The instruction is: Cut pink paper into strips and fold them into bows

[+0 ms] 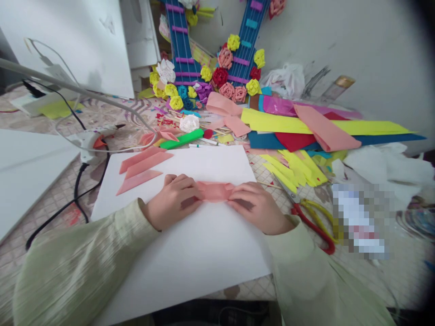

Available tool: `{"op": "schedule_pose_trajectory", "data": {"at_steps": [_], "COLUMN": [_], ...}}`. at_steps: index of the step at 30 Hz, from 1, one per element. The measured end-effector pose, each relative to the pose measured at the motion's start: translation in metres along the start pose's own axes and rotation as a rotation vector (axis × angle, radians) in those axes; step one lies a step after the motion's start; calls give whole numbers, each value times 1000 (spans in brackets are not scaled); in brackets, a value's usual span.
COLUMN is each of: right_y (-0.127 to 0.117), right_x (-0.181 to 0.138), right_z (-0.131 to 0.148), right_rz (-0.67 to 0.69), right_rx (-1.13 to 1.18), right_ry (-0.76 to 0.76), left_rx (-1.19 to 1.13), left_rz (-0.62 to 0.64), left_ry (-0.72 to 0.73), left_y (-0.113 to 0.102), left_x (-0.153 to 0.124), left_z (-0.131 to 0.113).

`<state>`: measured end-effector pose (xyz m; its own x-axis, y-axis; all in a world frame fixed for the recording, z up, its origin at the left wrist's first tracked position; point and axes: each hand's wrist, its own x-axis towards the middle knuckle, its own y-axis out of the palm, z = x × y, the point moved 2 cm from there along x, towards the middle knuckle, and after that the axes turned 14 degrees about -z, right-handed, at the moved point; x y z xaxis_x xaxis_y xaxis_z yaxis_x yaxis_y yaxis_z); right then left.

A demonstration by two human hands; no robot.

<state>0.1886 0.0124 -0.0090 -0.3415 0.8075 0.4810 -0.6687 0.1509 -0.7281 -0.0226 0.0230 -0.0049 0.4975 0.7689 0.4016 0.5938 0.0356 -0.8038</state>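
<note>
A pink paper strip (215,190), partly folded, lies on a large white sheet (190,253) in front of me. My left hand (173,199) pinches its left end with curled fingers. My right hand (258,206) presses and grips its right end, fingers bent over the paper. Both hands rest on the white sheet, wrists in pale green sleeves. Three more pink strips (142,168) lie side by side on the sheet's far left corner.
Red and yellow scissors (312,219) lie right of my right hand. Cut yellow strips (292,170), a pile of coloured paper (306,129), a green marker (181,139), paper roses (217,77) on blue boards, and a power strip (90,142) with cables surround the sheet.
</note>
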Motion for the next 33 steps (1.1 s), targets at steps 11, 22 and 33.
{"op": "schedule_pose_trajectory", "data": {"at_steps": [11,22,33], "right_y": [-3,2,6], "right_x": [0,0,0], "right_z": [3,-1,-3], "right_rz": [-22,-3,44], "right_rx": [-70,47,5], "right_ry": [81,294,297], "left_rx": [-17,-17,15], "left_rz": [23,-4,-23], "left_ry": [-65,-80,-123], "left_y": [1,3,2], "left_x": [2,3,4], "left_z": [-1,1,-1]}}
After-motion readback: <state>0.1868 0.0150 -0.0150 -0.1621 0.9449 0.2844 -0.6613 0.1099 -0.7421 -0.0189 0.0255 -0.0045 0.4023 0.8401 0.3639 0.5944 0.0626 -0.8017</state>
